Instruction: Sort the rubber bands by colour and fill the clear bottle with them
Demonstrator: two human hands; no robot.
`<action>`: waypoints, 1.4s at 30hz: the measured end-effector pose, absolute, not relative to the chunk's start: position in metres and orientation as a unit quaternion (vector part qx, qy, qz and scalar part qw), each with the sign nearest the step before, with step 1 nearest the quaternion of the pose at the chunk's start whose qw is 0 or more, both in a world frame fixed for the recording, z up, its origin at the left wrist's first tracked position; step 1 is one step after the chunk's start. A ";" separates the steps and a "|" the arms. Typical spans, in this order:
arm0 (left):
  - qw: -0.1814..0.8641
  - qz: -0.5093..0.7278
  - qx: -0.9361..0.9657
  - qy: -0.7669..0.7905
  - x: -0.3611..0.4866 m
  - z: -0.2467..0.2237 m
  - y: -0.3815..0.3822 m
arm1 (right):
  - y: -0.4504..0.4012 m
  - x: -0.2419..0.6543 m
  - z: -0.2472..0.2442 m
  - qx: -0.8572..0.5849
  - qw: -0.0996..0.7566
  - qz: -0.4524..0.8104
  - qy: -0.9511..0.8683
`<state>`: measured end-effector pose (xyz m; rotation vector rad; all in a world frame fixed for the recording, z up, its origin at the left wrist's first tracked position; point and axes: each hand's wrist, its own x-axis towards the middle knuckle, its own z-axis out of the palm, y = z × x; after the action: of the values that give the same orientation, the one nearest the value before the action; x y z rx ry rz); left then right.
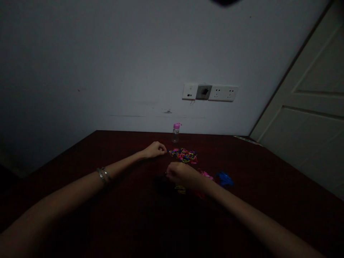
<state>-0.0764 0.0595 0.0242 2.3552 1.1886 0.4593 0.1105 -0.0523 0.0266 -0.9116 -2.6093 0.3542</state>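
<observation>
A loose pile of small loops in mixed colours [184, 155] lies on the dark table; they look like paper clips or rubber bands, too small to tell. My left hand [155, 149] rests at the pile's left edge, thumb and fingertips pinched together; what they hold is hard to make out. Nearer to me, my right hand [185, 175] is closed with its fingers curled down, their tips hidden in shadow. Around it are a yellow bunch [180, 189], a pink bunch [206, 175], a partly covered red bunch [199, 194] and a blue bunch [225, 178].
A clear bottle with a pink-purple cap [175, 133] stands behind the pile. The brown-red table [113, 143] meets a wall with sockets [221, 93]. A flat strip [247, 140] lies at the back right, near a white door [309, 118]. The light is dim.
</observation>
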 end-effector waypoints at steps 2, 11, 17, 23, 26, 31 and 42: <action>0.219 0.164 0.858 0.435 -0.068 0.021 0.062 | -0.061 0.094 0.025 -0.289 0.158 0.127 -0.936; 0.140 0.122 0.867 0.462 -0.047 0.007 0.060 | -0.031 0.128 0.016 -0.358 0.200 0.160 -0.898; 0.091 0.128 0.854 0.495 -0.039 0.002 0.057 | 0.004 0.164 0.007 -0.429 0.228 0.143 -0.862; 0.128 0.146 0.848 0.492 -0.051 0.000 0.056 | 0.021 0.146 0.009 -0.435 0.177 0.055 -0.881; 0.166 0.156 0.859 0.459 -0.065 0.002 0.052 | 0.030 0.135 0.008 -0.437 0.150 0.035 -0.886; 0.250 0.136 0.867 0.409 -0.086 0.013 0.027 | 0.043 0.127 0.003 -0.427 0.138 0.000 -0.894; 0.325 0.089 0.876 0.346 -0.099 0.020 -0.009 | 0.048 0.119 0.008 -0.451 0.080 -0.037 -0.888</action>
<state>-0.0992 -0.0091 0.0202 2.2955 0.9068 0.2326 0.1187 0.0484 0.0076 -1.3487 -2.6576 -0.1116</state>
